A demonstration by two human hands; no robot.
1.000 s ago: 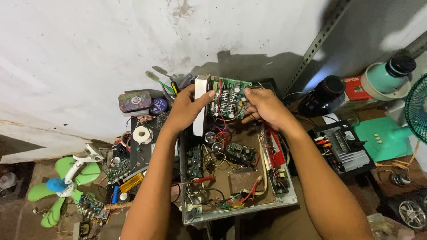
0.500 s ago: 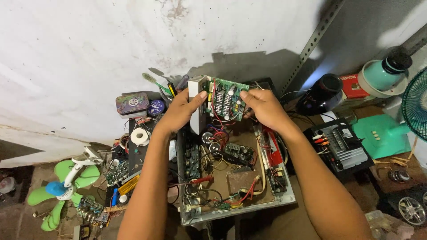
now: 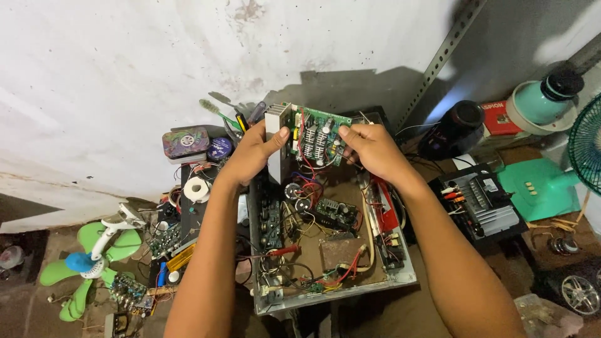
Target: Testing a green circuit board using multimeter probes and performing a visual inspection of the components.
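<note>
A green circuit board point(image 3: 318, 138) with a silver heat sink on its left edge is held up over an open metal chassis point(image 3: 338, 291). My left hand point(image 3: 253, 152) grips the heat sink side, thumb on its face. My right hand point(image 3: 370, 149) pinches the board's right edge. Red and other wires run from the board down into the chassis, which holds capacitors, a smaller board point(image 3: 335, 213) and a tangle of wiring.
Left of the chassis lie a solder spool point(image 3: 199, 188), a tin point(image 3: 186, 143), loose boards and a green fan blade point(image 3: 81, 269). On the right stand a black amplifier unit point(image 3: 481, 203), a dark jar point(image 3: 454, 129) and a teal fan base point(image 3: 543, 188). A white wall is behind.
Both hands have lifted the green board slightly higher and tilted it more upright over the chassis. The view has shifted a little.
</note>
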